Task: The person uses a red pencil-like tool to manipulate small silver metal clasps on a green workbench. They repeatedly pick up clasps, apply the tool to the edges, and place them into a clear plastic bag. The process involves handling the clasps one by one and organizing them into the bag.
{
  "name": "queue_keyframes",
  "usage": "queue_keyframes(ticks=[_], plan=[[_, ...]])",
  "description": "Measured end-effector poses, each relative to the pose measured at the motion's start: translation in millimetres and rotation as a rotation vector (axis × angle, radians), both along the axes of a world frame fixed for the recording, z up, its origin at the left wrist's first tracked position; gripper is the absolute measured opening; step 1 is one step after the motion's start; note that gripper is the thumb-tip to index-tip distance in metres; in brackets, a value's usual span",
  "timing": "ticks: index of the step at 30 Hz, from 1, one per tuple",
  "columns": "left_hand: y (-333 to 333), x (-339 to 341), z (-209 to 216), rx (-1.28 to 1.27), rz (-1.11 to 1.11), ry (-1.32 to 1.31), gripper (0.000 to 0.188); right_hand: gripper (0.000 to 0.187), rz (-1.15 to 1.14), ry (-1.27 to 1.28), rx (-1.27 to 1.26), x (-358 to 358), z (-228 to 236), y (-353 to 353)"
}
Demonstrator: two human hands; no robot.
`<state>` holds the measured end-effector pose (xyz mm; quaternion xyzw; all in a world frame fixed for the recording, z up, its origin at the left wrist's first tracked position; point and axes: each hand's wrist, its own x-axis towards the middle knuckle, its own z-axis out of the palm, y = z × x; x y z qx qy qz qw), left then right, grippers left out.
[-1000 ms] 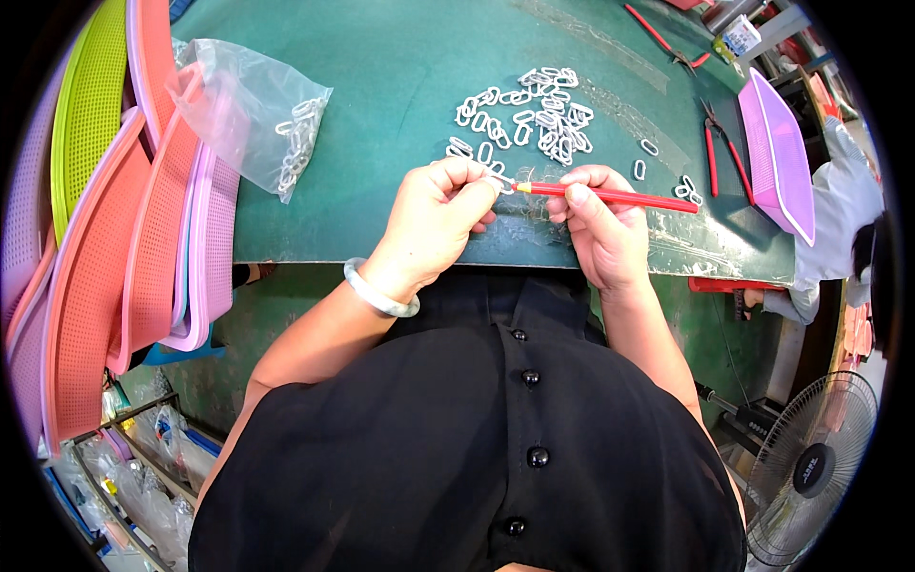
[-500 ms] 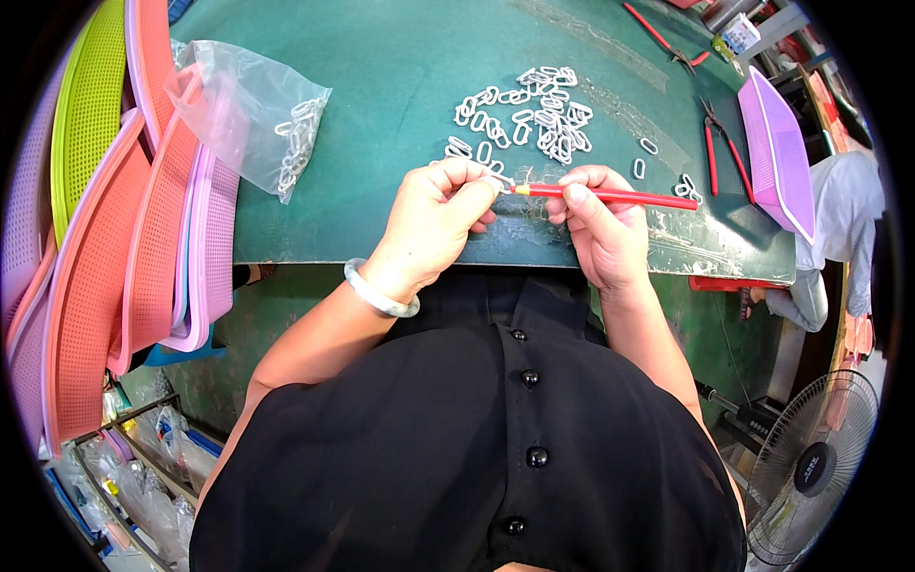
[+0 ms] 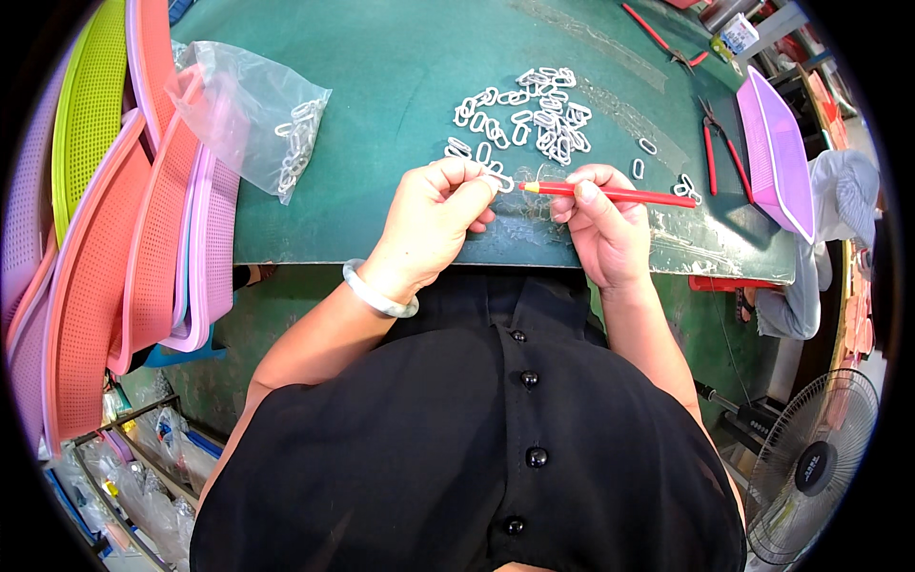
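Observation:
Between the thumb and fingers of my left hand [image 3: 440, 205] is pinched a small whitish oval link [image 3: 504, 183], its end sticking out to the right. My right hand [image 3: 607, 219] grips a red pencil [image 3: 648, 198] held almost level, its yellowish tip pointing left at the link with a small gap between them. Just beyond my hands lies a loose pile of similar oval links [image 3: 558, 124] on the green table [image 3: 381, 105]. A few single links [image 3: 638, 169] lie apart to the right of the pile.
A clear plastic bag [image 3: 238, 105] with links inside lies at the left, beside stacked colored baskets [image 3: 95, 276]. Red-handled pliers [image 3: 713, 157] and a purple basket [image 3: 777, 153] are at the right. A fan [image 3: 813, 469] stands lower right; another person's leg [image 3: 810, 286] shows behind.
The pencil tip has drawn back a little to the right, away from the link. My left hand keeps its pinch, and the person at the right has shifted slightly.

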<state>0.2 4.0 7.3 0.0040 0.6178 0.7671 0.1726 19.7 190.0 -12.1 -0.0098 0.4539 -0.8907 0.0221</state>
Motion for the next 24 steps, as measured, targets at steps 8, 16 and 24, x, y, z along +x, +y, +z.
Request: queue_keyframes(ticks=[8, 16, 24], plan=[[1.2, 0.9, 1.4, -0.02, 0.008, 0.012, 0.01, 0.014, -0.02, -0.014, 0.084, 2.0, 2.6, -3.5], [1.0, 0.3, 0.4, -0.011, 0.013, 0.01, 0.011, 0.014, -0.024, -0.013, 0.087, 1.7, 4.9, -5.0], [1.7, 0.1, 0.7, -0.009, -0.004, 0.004, 0.01, 0.013, -0.031, -0.021, 0.09, 1.3, 5.7, -6.4]])
